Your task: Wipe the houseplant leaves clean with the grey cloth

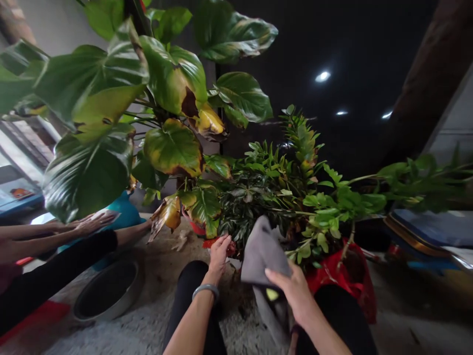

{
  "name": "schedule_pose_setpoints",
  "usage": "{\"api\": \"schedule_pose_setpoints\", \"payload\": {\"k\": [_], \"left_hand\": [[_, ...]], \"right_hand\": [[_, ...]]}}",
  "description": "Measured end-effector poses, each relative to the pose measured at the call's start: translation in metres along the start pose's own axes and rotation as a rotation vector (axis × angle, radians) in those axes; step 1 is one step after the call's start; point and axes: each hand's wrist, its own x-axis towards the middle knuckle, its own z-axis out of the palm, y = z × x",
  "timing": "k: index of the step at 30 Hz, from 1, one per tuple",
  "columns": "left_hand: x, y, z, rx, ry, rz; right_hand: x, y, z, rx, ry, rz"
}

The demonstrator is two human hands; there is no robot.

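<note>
My right hand [295, 288] grips a grey cloth [262, 254], which hangs down between my knees. A small yellow-green spot, perhaps a leaf bit, shows by the cloth's lower fold. My left hand [220, 254], with a grey bangle [206, 293] on the wrist, has its fingers curled beside red material at the base of a dark-leaved plant [236, 207]. What those fingers hold is hidden. Just beyond the cloth stand leafy green plants [284, 172]. A red bag [342, 271] wraps the base of the plant to the right.
A large-leaved plant [92, 167] with browned, yellowing leaves towers at the left. Beneath it, a co-worker's hands [92, 224] rest with a white cloth at a teal pot [127, 212]. A round basin [107, 291] sits on the floor. Stems reach out rightward.
</note>
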Motion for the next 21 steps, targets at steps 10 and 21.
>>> {"api": "schedule_pose_setpoints", "payload": {"k": [10,21], "left_hand": [[-0.002,-0.002,-0.004,0.048,-0.030,0.027],[-0.001,-0.005,-0.010,0.110,-0.047,0.054]], "right_hand": [[0.022,-0.057,-0.009,-0.043,0.443,-0.428],[-0.030,-0.020,-0.018,-0.159,-0.065,-0.211]]}}
